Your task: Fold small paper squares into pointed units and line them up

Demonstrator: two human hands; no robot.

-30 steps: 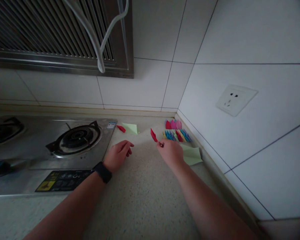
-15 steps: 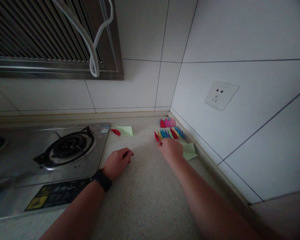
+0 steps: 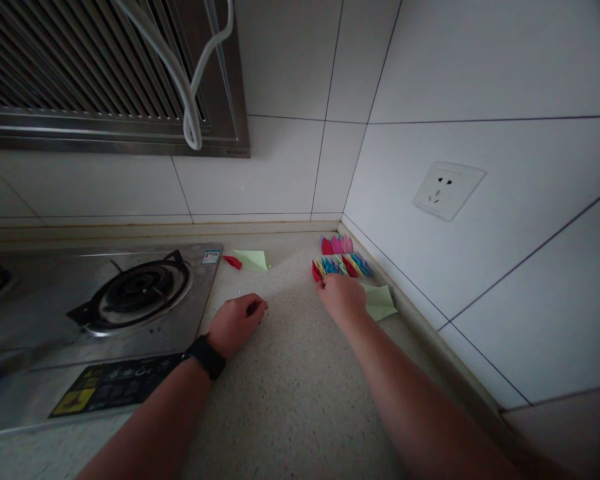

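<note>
My right hand (image 3: 344, 295) is closed in a pinch at the near left end of a row of small folded paper pieces (image 3: 336, 265) in several colours. Its fingertips meet the lower part of a red folded paper piece (image 3: 315, 271) standing at that end. Behind this row sits a shorter row of pink and red folded pieces (image 3: 337, 245). Partly covered by the right hand, a pale green paper sheet (image 3: 380, 302) lies on the counter. My left hand (image 3: 237, 320), with a black watch on its wrist, rests loosely curled on the counter, and nothing shows in it.
Near the stove's edge lie another pale green sheet (image 3: 251, 259) and a red folded paper (image 3: 233, 261). A gas stove (image 3: 145, 287) stands on the left under a range hood (image 3: 105, 137) with a hanging white cable (image 3: 193, 120). Tiled walls meet behind the rows; one bears a socket (image 3: 449, 191).
The view has shifted slightly. My right hand keeps its pinch at the red piece, which stands a little closer to the row. The left hand stays curled in place.
</note>
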